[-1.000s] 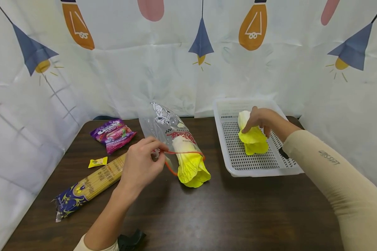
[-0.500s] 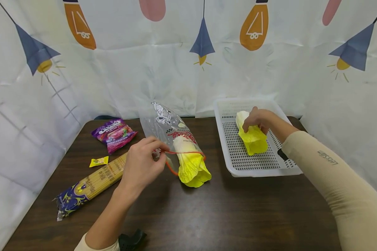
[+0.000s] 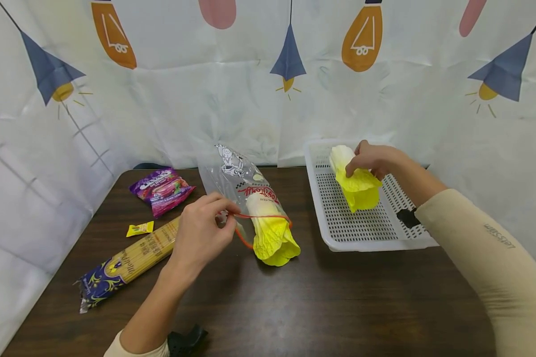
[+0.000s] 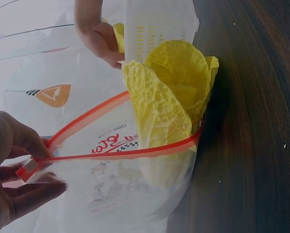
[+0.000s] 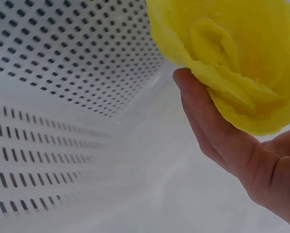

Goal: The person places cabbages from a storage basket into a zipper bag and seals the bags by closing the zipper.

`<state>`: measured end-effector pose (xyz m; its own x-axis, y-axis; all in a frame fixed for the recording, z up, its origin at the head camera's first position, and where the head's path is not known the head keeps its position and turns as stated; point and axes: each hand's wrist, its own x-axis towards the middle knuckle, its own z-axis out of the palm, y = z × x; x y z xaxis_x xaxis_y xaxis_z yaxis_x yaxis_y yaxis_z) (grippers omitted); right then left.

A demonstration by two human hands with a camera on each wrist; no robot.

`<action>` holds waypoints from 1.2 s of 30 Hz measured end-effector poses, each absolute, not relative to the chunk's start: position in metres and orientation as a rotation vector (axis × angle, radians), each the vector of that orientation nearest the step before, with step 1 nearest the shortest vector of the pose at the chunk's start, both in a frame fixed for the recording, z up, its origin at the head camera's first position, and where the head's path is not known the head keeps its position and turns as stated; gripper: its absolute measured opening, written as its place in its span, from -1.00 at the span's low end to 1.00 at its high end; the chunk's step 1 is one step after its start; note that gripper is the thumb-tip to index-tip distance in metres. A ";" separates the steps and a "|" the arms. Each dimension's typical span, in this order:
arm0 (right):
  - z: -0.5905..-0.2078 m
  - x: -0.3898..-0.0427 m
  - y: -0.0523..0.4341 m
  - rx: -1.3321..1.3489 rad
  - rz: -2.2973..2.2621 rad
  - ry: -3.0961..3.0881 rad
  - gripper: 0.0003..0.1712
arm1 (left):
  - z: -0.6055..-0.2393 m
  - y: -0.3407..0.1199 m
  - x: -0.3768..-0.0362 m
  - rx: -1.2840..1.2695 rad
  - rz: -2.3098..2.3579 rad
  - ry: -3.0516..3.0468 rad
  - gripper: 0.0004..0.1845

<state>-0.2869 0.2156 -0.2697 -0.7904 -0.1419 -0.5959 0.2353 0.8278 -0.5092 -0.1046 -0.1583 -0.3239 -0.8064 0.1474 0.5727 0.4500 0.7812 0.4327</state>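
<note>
The right hand point(image 3: 371, 159), gripping a cabbage point(image 3: 355, 184), has lifted it off the basket point(image 3: 362, 233) floor, while the left hand point(image 3: 201, 234) still pinches the bag point(image 3: 241, 191) open.

**Cabbage lifted toward basket's far wall**

I watch the right hand point(image 3: 371, 159) raise the yellow, crinkled toy cabbage point(image 3: 355, 184) from the floor of the white perforated plastic basket point(image 3: 366, 233) and carry it toward the far rim, leafy end tilted downward.
</note>
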 end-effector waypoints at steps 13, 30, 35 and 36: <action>-0.243 -0.257 0.220 -0.133 -1.018 2.304 -0.02 | -0.325 -0.158 -0.106 -0.452 -0.782 -2.438 -0.86; -0.226 -0.190 0.183 -0.373 -1.115 2.190 -0.10 | -0.325 -0.158 -0.106 -0.433 -0.792 -2.448 -0.85; -0.231 -0.174 0.171 -0.470 -1.092 2.163 -0.08 | -0.325 -0.158 -0.106 -0.432 -0.790 -2.447 -0.85; -0.232 -0.171 0.168 -0.484 -1.080 2.161 -0.08 | -0.324 -0.158 -0.106 -0.431 -0.791 -2.447 -0.85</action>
